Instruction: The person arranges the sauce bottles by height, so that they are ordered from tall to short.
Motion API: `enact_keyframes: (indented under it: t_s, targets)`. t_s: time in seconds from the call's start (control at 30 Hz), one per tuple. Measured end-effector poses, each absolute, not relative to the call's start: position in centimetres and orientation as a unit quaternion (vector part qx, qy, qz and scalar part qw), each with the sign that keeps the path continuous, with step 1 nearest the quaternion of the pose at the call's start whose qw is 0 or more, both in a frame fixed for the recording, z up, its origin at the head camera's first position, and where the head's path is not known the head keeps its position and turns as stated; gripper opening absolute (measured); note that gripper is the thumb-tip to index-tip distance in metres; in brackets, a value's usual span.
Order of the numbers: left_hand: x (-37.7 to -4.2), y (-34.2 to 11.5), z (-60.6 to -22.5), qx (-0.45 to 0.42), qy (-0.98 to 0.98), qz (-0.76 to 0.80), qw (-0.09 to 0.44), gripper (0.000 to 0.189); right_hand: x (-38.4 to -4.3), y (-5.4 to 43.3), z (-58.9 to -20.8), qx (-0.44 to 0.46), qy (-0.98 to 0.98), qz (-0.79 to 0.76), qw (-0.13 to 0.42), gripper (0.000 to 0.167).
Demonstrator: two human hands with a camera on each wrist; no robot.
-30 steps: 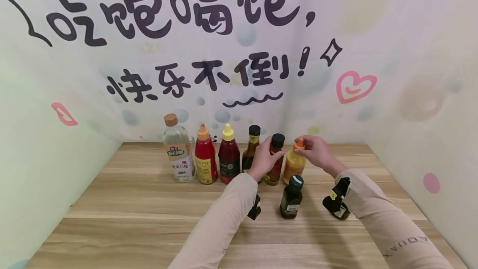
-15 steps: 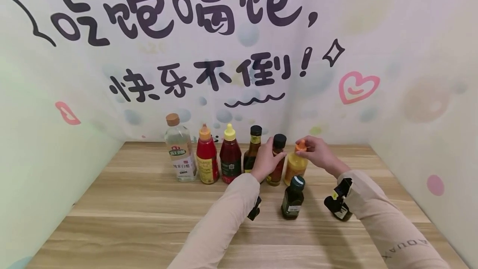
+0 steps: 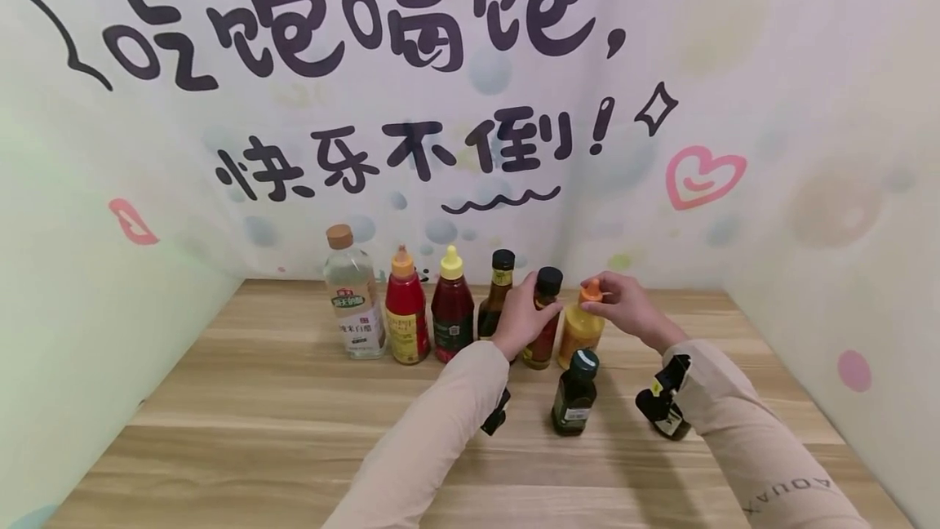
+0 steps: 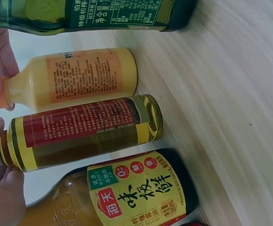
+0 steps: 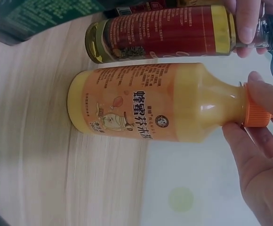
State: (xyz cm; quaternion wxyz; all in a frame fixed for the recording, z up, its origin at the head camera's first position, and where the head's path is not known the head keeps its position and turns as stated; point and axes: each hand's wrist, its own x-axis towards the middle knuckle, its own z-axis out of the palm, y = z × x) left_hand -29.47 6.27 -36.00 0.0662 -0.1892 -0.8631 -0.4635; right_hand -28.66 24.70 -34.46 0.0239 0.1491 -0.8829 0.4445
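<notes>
In the head view my left hand point(image 3: 520, 318) holds the neck of a glass oil bottle point(image 3: 542, 345) with a black cap. The left wrist view shows that bottle's red label point(image 4: 80, 122) and thumb and fingers at its neck. My right hand point(image 3: 624, 300) grips the orange cap point(image 5: 258, 110) of a yellow honey mustard bottle point(image 5: 141, 101), which stands just right of the oil bottle. Left of the oil bottle, partly hidden by my left hand, is a soy sauce bottle point(image 4: 141, 188). A dark green olive oil bottle point(image 3: 575, 398) stands in front of the mustard.
Further left in the row stand a clear vinegar bottle point(image 3: 351, 300), a red squeeze bottle point(image 3: 406, 308) and a dark red squeeze bottle point(image 3: 452, 313) with a yellow tip. A dark object point(image 3: 670, 424) sits below my right wrist. A printed cloth point(image 3: 470, 211) hangs behind the wooden table point(image 3: 242, 431).
Both hands keep their hold on the same bottles, which stay in place. Only the head view has shifted slightly.
</notes>
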Motion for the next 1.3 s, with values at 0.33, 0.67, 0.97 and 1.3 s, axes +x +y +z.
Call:
enact_keyframes:
  t_s: [0.33, 0.67, 0.97, 1.3]
  targets:
    - [-29.3, 6.6, -35.8, -0.17, -0.867, -0.466, 0.042, 0.055, -28.5, 24.8, -34.7, 0.175, -0.867, 0.464, 0.038, 0.033]
    - [-28.8, 6.6, -36.2, -0.177, -0.857, -0.483, 0.041, 0.071, -28.4, 24.8, -34.5, 0.145, -0.881, 0.449, 0.022, 0.037]
    - [-28.2, 6.2, -37.2, -0.206, -0.833, -0.505, 0.092, 0.071, -27.4, 24.9, -32.9, 0.145, -0.888, 0.436, -0.024, 0.065]
    - [-27.0, 4.9, -37.1, -0.251, -0.831, -0.479, 0.134, 0.072, -25.5, 26.4, -30.2, 0.151, -0.902, 0.405, -0.014, 0.06]
